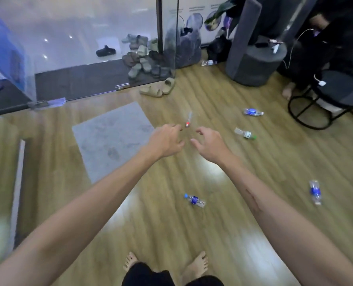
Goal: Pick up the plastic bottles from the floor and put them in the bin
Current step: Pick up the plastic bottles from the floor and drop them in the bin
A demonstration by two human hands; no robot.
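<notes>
Several plastic bottles lie scattered on the wooden floor. A blue-labelled bottle lies closest to my feet. Another blue-labelled bottle is at the right. A green-capped bottle and a blue-labelled bottle lie farther right of my hands. A slim red-capped bottle lies just beyond my fingertips. One more bottle rests by the far wall. My left hand and my right hand are stretched forward side by side, fingers apart and empty. No bin is in view.
A grey mat lies left of my hands. Beige slippers and a pile of shoes sit by the glass door. A grey round pouf and a black stool stand at the right, beside a seated person's foot.
</notes>
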